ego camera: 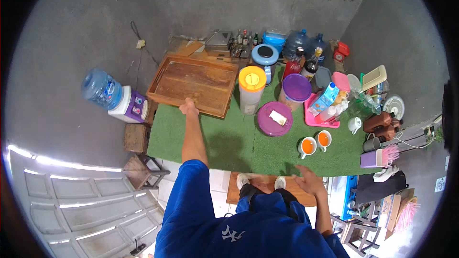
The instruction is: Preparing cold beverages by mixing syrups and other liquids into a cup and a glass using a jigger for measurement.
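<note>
My left hand [189, 106] grips the near rim of a wooden tray [195, 79] at the back left of the green-covered table [229, 143]. My right hand [309, 181] hovers off the table's front edge, fingers apart, holding nothing. Beyond it, two white cups [303, 152] [324, 140] of orange liquid stand side by side. A clear pitcher with an orange lid [252, 89] stands right of the tray. Near it lies a round purple lid [267, 123] with a small white object [278, 118] on top. A tub with a purple lid [296, 87] stands behind.
A pink basket [322, 124] holds a blue carton and bottles. A white cup [354, 125], grey mug [372, 143] and purple straw box [371, 159] stand at right. Syrup bottles [310, 66] and a blue-lidded jug [265, 55] stand behind. A water dispenser [131, 105] is at left, a wooden stool [138, 172] below.
</note>
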Demonstrator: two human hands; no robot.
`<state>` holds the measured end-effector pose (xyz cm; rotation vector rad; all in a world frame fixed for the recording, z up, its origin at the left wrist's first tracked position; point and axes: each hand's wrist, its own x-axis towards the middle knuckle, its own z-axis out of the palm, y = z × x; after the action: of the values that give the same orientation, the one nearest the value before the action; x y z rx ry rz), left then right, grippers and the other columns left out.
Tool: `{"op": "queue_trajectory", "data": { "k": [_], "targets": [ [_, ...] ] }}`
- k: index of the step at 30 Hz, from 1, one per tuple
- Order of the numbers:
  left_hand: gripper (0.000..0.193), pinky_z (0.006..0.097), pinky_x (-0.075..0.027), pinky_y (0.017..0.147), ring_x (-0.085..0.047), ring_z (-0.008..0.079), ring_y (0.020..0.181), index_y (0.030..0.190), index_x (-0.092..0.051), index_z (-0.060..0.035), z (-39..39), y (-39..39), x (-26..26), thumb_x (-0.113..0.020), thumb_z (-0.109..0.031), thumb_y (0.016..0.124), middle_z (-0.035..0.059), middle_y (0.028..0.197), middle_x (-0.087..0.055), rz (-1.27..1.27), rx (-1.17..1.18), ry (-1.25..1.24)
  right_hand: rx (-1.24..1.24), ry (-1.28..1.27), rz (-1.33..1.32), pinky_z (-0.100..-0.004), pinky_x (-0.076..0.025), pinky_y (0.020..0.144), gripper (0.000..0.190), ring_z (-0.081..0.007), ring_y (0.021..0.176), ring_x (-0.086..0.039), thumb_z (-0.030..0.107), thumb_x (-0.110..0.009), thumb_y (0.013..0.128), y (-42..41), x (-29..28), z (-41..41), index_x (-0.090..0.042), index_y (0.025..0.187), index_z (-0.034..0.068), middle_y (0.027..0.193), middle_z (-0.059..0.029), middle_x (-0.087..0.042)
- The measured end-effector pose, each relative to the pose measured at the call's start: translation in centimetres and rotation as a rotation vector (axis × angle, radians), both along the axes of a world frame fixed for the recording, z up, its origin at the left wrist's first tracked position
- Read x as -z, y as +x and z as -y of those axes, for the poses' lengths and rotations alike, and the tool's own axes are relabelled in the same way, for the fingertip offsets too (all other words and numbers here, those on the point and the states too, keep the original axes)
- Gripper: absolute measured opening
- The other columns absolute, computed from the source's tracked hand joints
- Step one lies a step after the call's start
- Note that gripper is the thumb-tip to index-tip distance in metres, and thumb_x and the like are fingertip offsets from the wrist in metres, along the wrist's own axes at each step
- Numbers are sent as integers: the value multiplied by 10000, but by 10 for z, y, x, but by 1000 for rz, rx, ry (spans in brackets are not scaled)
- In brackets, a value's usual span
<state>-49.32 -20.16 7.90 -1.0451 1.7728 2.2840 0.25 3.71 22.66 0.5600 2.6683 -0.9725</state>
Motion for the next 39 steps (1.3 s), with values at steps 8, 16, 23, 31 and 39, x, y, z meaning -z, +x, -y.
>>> {"op": "queue_trajectory", "data": {
  "k": [8, 16, 23, 31, 39],
  "targets": [
    [309, 400, -485, 640, -564, 259, 766, 901, -543, 108, 98, 70, 6, -519, -38, 630, 136, 910, -573, -243, -107, 29, -424, -261, 83, -412, -406, 944, 516, -387, 1104, -510, 367, -509, 882, -65, 10, 60, -461, 1234, -7, 1200, -248, -518],
    [211, 330, -442, 631, -509, 200, 692, 786, -512, 45, 149, 200, -36, -479, 3, 582, 67, 777, -513, -195, -125, 31, -557, -341, 102, -382, -458, 860, 547, -328, 1030, -572, 403, -521, 887, -121, 56, 77, -442, 1246, -1, 1150, -230, -558],
    [276, 324, -445, 654, -509, 212, 672, 860, -514, 18, 190, 289, 8, -458, 9, 590, 66, 753, -495, -109, -163, 28, -14, -855, 249, -370, -447, 887, 734, -262, 1105, -520, 426, -610, 845, -182, 100, 125, -292, 1340, -13, 1213, -198, -519],
    [430, 338, -428, 770, -486, 239, 857, 1010, -390, 18, 141, 295, 23, -480, 55, 591, 116, 990, -476, -35, -265, 34, 103, -581, 2, -345, -450, 879, 564, -258, 1052, -557, 164, -737, 724, -207, 165, 157, -452, 1177, -16, 1143, -167, -571],
    [778, 375, -389, 887, -431, 278, 1028, 1302, -214, -14, 94, 263, 38, -555, 24, 604, 197, 1159, -380, 11, -286, -125, 109, -183, -132, -369, -495, 780, 515, -320, 900, -630, 143, -712, 725, -262, 179, 130, -473, 1151, -19, 993, -217, -629]
  ]
}}
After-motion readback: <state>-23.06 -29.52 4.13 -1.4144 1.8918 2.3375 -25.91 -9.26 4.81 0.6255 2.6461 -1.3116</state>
